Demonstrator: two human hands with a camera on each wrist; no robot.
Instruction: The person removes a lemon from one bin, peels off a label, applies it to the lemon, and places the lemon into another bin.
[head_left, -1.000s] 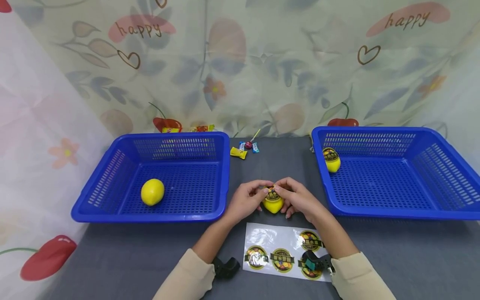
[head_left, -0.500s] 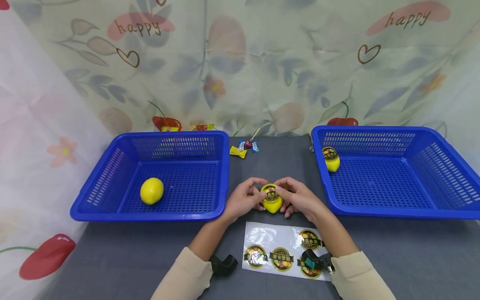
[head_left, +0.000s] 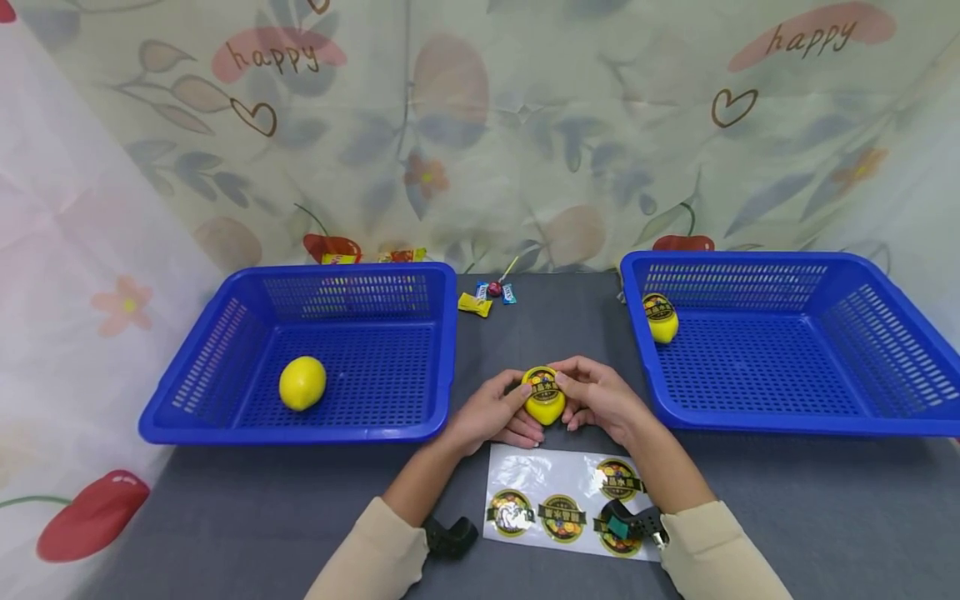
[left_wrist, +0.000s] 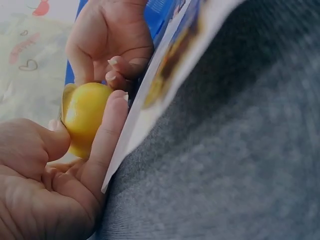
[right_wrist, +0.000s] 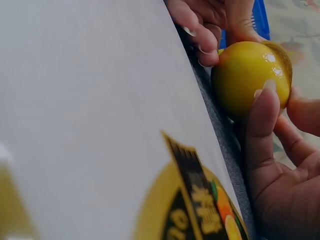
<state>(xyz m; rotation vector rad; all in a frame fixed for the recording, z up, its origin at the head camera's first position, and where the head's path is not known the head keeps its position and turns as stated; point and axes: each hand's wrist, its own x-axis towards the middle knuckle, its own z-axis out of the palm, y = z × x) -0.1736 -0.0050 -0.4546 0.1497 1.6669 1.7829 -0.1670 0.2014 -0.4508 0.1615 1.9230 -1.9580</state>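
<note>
It looks like a play table at home. A flowery "happy" curtain [head_left: 480,125] hangs behind. Candies [head_left: 489,296] lie on the grey table [head_left: 225,517].

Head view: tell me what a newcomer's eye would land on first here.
First, the two hands, left and right, meeting at mid-table around a yellow lemon with a round dark sticker on top. Next, the two blue baskets: the left basket holds a plain lemon, the right basket a stickered lemon. Just in front of the hands lies a glossy sticker sheet.
</note>
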